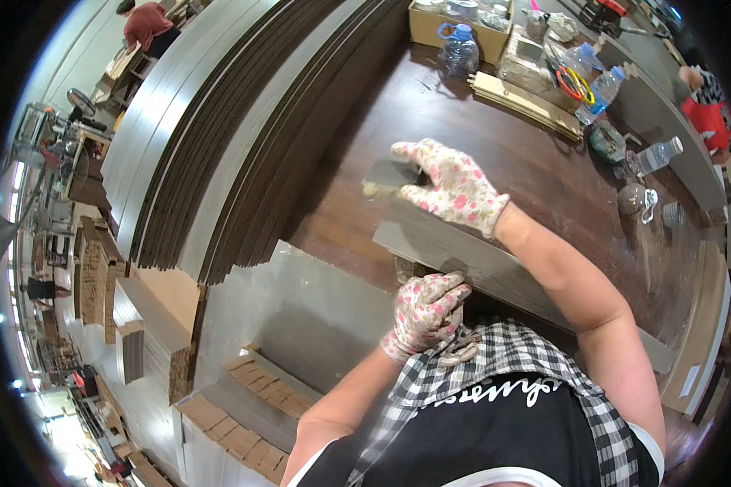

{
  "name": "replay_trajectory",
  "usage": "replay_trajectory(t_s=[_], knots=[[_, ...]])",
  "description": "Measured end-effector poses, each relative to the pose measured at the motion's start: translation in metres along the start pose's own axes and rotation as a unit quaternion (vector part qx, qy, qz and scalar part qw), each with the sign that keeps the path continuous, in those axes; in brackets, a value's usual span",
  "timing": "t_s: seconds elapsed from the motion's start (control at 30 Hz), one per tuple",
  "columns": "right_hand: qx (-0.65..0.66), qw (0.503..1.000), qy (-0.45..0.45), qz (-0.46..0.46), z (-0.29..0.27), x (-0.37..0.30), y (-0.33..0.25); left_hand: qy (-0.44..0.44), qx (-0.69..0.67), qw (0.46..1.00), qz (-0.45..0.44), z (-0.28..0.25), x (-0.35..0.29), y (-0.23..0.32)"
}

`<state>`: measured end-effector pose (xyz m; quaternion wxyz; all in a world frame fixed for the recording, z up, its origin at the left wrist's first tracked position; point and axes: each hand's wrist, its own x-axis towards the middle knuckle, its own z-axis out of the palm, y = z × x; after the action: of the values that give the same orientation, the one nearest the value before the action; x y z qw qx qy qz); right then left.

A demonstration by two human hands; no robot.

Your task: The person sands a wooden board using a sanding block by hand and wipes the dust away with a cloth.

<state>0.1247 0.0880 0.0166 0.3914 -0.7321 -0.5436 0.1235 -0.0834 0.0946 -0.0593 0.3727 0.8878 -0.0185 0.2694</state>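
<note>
A grey wood-grain plank lies slantwise across the dark brown table in front of me. My right hand, in a floral glove, reaches over its far edge. Its thumb and fingers are spread on either side of a small dark grey flat piece, which looks blurred; the hand is not closed on it. At the plank's near edge, my left hand, gloved alike, is curled closed. A small dark patch shows on the plank just beyond its knuckles. What its fingers hold, if anything, is hidden.
Tall stacks of grey planks rise at the left. On the table's far right are a cardboard box, a blue-capped jug, wooden strips, scissors and plastic bottles. Another person bends over work at the far left.
</note>
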Motion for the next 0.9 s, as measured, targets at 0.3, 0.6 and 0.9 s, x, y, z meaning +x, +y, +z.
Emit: replay_trajectory(t_s=[0.3, 0.6, 0.9], knots=[[-0.075, 0.994, -0.055, 0.056, -0.078, -0.146, 0.025, 0.004, 0.015, 1.000, 0.018, -0.001, -0.001, -0.004], [-0.180, 0.974, 0.111, -0.080, 0.000, -0.081, 0.009, 0.012, 0.030, 0.999, 0.044, 0.004, 0.002, -0.003], [-0.155, 0.985, 0.019, 0.074, -0.076, -0.182, 0.009, 0.003, 0.017, 0.997, 0.071, 0.001, 0.001, -0.011]])
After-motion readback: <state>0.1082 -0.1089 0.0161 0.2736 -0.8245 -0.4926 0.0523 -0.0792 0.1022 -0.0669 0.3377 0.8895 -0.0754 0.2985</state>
